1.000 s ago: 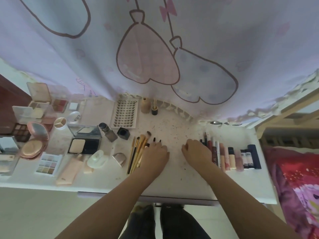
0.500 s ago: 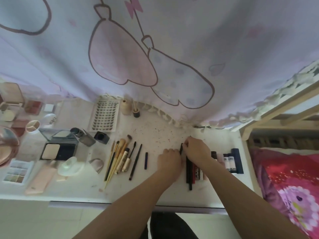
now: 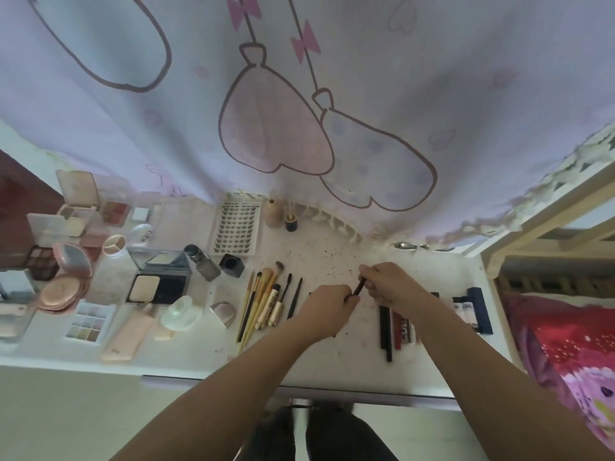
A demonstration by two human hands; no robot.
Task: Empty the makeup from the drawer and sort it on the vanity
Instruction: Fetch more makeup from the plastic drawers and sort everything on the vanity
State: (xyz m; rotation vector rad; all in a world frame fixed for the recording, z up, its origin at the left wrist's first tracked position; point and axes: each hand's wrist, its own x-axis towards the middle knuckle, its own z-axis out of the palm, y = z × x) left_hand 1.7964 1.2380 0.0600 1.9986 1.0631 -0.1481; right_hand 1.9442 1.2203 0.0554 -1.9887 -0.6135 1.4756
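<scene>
On the white vanity top (image 3: 336, 357), my left hand (image 3: 327, 304) and my right hand (image 3: 389, 284) meet over the middle and both pinch one thin dark makeup pencil (image 3: 359, 287), each at an end. Left of them lies a row of brushes (image 3: 266, 304) and dark pencils. To the right, under my right forearm, lie dark and red sticks (image 3: 391, 324) and a row of small tubes with a navy one (image 3: 479, 307). The drawer front (image 3: 332, 392) shows as a thin edge below the top.
Compacts, palettes (image 3: 88, 322) and an open powder case (image 3: 156, 287) crowd the left side. A lash tray (image 3: 236, 227), a small bottle (image 3: 203, 261) and a black cube (image 3: 232, 265) stand at the back. A curtain hangs behind. A wooden bed frame (image 3: 532, 234) with red bedding is at the right.
My hands left the brush row and the stick row and came together at the middle. Both now hold one dark pencil lifted slightly off the top. The camera view has shifted.
</scene>
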